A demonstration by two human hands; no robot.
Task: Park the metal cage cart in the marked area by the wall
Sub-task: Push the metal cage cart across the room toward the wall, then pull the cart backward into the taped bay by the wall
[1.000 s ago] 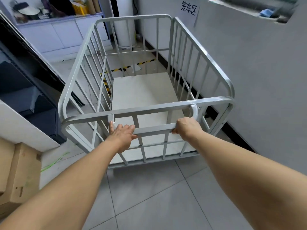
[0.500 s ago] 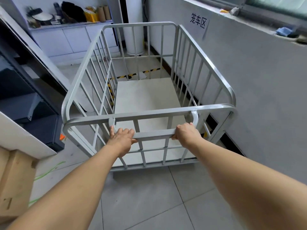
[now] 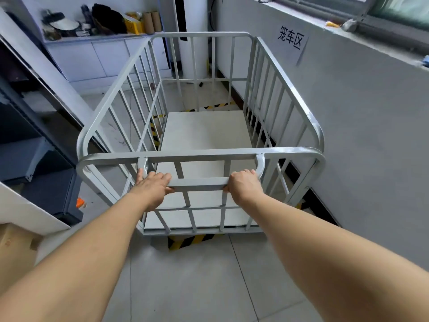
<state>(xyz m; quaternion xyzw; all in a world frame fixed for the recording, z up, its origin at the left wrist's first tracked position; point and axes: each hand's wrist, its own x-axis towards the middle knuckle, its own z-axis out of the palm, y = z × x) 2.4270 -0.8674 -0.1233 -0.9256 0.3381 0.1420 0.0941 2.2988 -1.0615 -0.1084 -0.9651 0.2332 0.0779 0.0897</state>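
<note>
Head view, taken from left to right: a cardboard box (image 3: 14, 242) sits at the lower left edge, beside a dark shelf unit (image 3: 39, 163) with a small orange object (image 3: 80, 202) on the floor at its foot. Farther back, white cabinets (image 3: 99, 59) carry a clutter of items on top. The metal cage cart (image 3: 204, 135) fills the middle of the frame, its grey barred sides upright and its pale floor panel bare. The left hand (image 3: 152, 188) wraps its fingers over the left end of the handle bar (image 3: 199, 184) on the cart's near side, thumb tucked under the bar. The right hand (image 3: 243, 185) clenches the bar's right end in the same way. Yellow-and-black floor tape (image 3: 190, 241) shows just beneath the cart's near edge, and more striping appears through the bars on the left side and past the far end. The cart's right side stands near the grey wall (image 3: 359, 135), roughly parallel to it. A paper sign (image 3: 291, 41) with printed characters is fixed to that wall above the cart's far corner, below a window ledge (image 3: 348, 22).
</note>
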